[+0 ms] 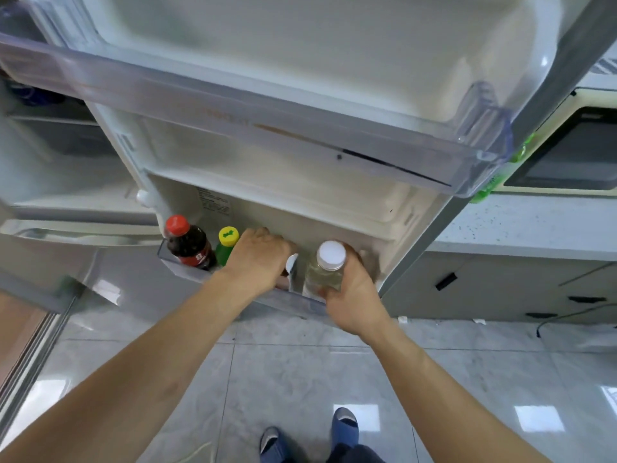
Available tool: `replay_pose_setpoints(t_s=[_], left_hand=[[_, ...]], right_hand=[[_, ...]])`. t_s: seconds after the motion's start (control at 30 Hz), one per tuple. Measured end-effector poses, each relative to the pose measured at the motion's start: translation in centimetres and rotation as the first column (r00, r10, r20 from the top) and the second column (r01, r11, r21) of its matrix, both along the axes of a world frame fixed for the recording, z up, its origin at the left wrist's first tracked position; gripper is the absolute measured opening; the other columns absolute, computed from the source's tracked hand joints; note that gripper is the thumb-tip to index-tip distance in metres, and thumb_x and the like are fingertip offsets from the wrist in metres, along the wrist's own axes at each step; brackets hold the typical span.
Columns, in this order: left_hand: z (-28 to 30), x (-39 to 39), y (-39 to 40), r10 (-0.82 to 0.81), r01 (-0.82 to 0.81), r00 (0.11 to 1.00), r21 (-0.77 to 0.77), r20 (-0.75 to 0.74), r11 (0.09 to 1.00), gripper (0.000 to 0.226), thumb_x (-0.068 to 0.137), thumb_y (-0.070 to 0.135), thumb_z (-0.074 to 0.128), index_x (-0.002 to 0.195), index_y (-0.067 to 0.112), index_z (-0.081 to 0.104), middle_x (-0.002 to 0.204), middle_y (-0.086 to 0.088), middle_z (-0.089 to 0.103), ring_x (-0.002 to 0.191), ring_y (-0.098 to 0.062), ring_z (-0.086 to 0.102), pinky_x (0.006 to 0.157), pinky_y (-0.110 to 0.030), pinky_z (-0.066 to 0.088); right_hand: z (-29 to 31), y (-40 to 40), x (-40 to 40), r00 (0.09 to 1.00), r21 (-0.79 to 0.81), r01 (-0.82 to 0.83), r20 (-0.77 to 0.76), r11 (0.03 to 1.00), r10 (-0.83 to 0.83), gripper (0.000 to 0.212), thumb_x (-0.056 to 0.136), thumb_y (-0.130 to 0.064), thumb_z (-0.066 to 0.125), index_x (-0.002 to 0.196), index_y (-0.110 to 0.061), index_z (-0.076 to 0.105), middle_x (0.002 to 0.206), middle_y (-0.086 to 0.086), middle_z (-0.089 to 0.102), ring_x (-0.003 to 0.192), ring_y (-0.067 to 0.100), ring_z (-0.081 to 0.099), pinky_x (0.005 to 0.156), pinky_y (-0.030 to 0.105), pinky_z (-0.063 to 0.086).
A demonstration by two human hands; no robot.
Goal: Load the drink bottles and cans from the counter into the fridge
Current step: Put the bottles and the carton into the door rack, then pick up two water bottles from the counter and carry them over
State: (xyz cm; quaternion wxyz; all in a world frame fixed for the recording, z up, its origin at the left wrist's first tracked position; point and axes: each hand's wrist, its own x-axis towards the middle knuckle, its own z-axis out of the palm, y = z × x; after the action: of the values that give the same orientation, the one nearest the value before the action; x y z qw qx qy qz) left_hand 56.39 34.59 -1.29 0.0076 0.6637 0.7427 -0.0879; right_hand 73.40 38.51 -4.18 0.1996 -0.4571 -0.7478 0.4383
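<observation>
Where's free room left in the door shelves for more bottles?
Upper door shelf looks bare along its whole visible length. Bottom door bin is crowded: cola bottle, green bottle, left hand on a hidden bottle, right hand gripping the white-capped bottle. Only a narrow gap between the hands.

The lowest door bin [187, 269] holds four drinks: one dark cola bottle [188, 243] at its left end, one green bottle [226, 246] beside it, one mostly hidden bottle [291, 262], and one clear white-capped bottle [328, 269] rightmost. Two hands reach into that bin.
</observation>
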Motion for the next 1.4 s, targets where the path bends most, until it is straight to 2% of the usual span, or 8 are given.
replay_pose_setpoints(t_s=[0.1, 0.33, 0.47, 0.63, 0.83, 1.1, 1.23, 1.4], left_hand=[[-0.6, 0.3, -0.3, -0.012, 0.008, 0.997, 0.043, 0.081, 0.999, 0.060, 0.085, 0.014, 0.062, 0.138, 0.037, 0.044, 0.120, 0.002, 0.063, 0.117, -0.026, 0.052, 0.099, -0.036, 0.032], [-0.8, 1.7, -2.6, -0.009, -0.077, 0.937, 0.229, 0.350, 0.970, 0.077, 0.083, -0.002, 0.058, 0.150, 0.026, 0.032, 0.154, -0.006, 0.034, 0.144, -0.025, 0.027, 0.121, -0.046, 0.004], [-1.1, 4.5, -4.3, -0.042, -0.293, 0.803, 0.456, 0.594, 0.840, 0.056, 0.083, 0.002, 0.066, 0.137, 0.016, 0.053, 0.138, -0.007, 0.051, 0.132, -0.027, 0.043, 0.115, -0.042, 0.028], [-2.2, 9.7, -4.9, -0.200, -0.369, 0.760, 0.664, 0.619, 0.650, 0.031, 0.088, 0.007, 0.057, 0.118, 0.006, 0.065, 0.108, -0.004, 0.063, 0.102, -0.020, 0.059, 0.094, -0.028, 0.045], [-3.8, 17.6, -3.9, -0.166, -0.615, 0.362, 0.369, 0.917, 0.697, 0.039, 0.093, 0.003, 0.060, 0.106, 0.040, 0.064, 0.096, 0.011, 0.069, 0.088, -0.008, 0.067, 0.078, -0.017, 0.054], [-6.6, 27.6, -1.6, -0.002, -0.747, -0.077, -0.057, 0.997, 0.662, 0.028, 0.097, 0.005, 0.055, 0.099, 0.029, 0.070, 0.081, -0.007, 0.073, 0.065, -0.012, 0.066, 0.057, -0.021, 0.054], [-7.1, 30.8, -0.3, 0.023, -0.758, -0.191, -0.163, 0.981, 0.631, 0.020, 0.097, 0.003, 0.054, 0.103, 0.017, 0.068, 0.076, -0.006, 0.072, 0.061, -0.013, 0.062, 0.055, -0.023, 0.053], [-6.4, 31.3, 2.6, 0.021, -0.764, -0.167, -0.143, 0.986, 0.629, 0.019, 0.094, 0.003, 0.058, 0.102, 0.017, 0.069, 0.080, -0.010, 0.072, 0.059, -0.014, 0.063, 0.056, -0.025, 0.055]], right_hand=[[0.2, -0.3, 0.2, 0.999, 0.031, 0.021, 0.034, 0.999, -0.022, 0.076, 0.080, 0.008, 0.062, 0.147, -0.015, 0.035, 0.139, -0.001, 0.046, 0.134, 0.016, 0.042, 0.100, -0.002, 0.020], [1.0, -2.1, 2.6, 0.999, 0.178, 0.034, -0.035, 0.983, -0.028, 0.083, 0.087, -0.003, 0.067, 0.155, -0.017, 0.022, 0.153, -0.004, 0.033, 0.140, 0.006, 0.030, 0.106, 0.000, 0.016], [1.1, -3.2, 5.2, 0.991, 0.263, 0.009, -0.131, 0.965, 0.026, 0.071, 0.088, -0.013, 0.069, 0.150, -0.020, 0.034, 0.138, -0.019, 0.039, 0.126, -0.019, 0.032, 0.104, 0.000, 0.025], [0.3, -3.1, 9.9, 0.973, 0.236, 0.092, -0.228, 0.967, -0.037, 0.036, 0.090, -0.015, 0.065, 0.126, -0.019, 0.061, 0.115, -0.013, 0.063, 0.106, 0.005, 0.060, 0.087, 0.026, 0.054], [-1.1, -2.1, 18.4, 0.952, 0.122, 0.161, -0.281, 0.979, -0.121, 0.022, 0.090, -0.017, 0.062, 0.110, -0.022, 0.069, 0.098, -0.013, 0.069, 0.088, 0.009, 0.066, 0.071, 0.022, 0.055], [-3.2, 0.6, 30.4, 0.908, -0.004, 0.299, -0.306, 0.954, -0.286, 0.032, 0.093, -0.008, 0.064, 0.105, -0.038, 0.063, 0.090, -0.019, 0.068, 0.076, 0.007, 0.062, 0.062, 0.007, 0.044], [-4.1, 2.7, 33.5, 0.865, -0.091, 0.376, -0.322, 0.922, -0.385, 0.029, 0.093, -0.010, 0.065, 0.100, -0.038, 0.065, 0.087, -0.017, 0.068, 0.074, 0.011, 0.064, 0.061, 0.010, 0.046], [-4.5, 6.7, 33.5, 0.859, -0.126, 0.361, -0.341, 0.924, -0.382, 0.025, 0.093, -0.014, 0.064, 0.101, -0.038, 0.065, 0.085, -0.015, 0.069, 0.077, 0.009, 0.066, 0.066, 0.020, 0.054]])
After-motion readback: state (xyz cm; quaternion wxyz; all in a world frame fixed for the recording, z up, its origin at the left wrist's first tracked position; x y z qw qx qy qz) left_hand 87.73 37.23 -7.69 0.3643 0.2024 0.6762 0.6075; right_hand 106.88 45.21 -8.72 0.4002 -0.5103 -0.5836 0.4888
